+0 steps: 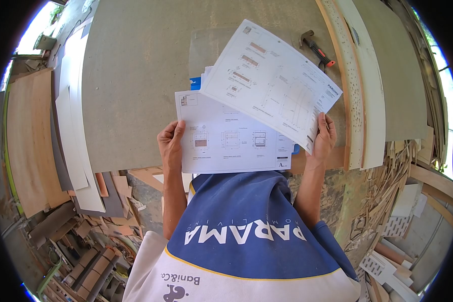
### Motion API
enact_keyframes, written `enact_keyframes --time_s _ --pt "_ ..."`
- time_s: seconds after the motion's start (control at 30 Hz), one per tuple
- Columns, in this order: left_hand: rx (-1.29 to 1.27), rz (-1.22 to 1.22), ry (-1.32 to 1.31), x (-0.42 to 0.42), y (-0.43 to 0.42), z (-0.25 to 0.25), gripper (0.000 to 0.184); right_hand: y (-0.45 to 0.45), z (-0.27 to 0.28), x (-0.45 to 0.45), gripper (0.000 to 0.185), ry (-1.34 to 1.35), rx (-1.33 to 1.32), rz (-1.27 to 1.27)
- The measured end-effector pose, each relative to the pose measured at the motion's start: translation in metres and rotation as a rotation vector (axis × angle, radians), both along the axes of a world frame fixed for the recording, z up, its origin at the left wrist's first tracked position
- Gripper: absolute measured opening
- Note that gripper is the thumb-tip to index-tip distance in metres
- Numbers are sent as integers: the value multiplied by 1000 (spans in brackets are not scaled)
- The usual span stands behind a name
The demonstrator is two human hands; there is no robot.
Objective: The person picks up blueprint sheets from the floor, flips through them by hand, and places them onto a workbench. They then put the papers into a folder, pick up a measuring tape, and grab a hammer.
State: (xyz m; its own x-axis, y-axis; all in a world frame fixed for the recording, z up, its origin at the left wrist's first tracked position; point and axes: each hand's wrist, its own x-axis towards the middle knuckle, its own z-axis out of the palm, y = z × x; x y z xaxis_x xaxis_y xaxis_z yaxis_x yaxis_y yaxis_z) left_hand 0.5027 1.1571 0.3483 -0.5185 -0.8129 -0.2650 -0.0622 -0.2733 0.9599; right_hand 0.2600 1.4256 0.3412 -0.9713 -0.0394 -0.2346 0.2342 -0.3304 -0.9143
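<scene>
My left hand (171, 142) pinches the left edge of a printed drawing sheet (211, 121), thumb on top. That sheet shows small cabinet-like diagrams and lies nearly level before my chest. A second drawing sheet (272, 80) is tilted over it, its lower right corner gripped by my right hand (323, 137). More paper and a blue folder or clip (195, 83) peek out behind the sheets. Beyond the sheets, a claw hammer (317, 48) with a black and red handle rests on the worktable (136, 75).
Long boards (350, 75) with many small holes line the table's right side. Wooden panels (32, 141) and white sheets (75, 126) lean at the left. Wood offcuts (382, 186) and stacked scraps (90, 267) lie on the floor around me.
</scene>
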Motion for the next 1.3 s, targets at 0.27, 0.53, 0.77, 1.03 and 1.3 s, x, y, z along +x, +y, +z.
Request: enact_keyframes --time_s 0.27,0.53,0.77,1.03,1.3 --pt "9 6 4 0 -1 -3 24 2 -4 -1 18 9 44 50" --pt "3 7 5 0 -1 -5 26 1 -2 -1 17 20 72 57" --pt "2 0 3 0 -2 -5 26 -2 -1 0 22 20 80 63" --pt "-1 3 3 1 -3 -10 27 -3 1 -1 21 13 90 69" --pt "7 -4 -11 -1 -2 -7 27 -7 7 0 21 7 80 81"
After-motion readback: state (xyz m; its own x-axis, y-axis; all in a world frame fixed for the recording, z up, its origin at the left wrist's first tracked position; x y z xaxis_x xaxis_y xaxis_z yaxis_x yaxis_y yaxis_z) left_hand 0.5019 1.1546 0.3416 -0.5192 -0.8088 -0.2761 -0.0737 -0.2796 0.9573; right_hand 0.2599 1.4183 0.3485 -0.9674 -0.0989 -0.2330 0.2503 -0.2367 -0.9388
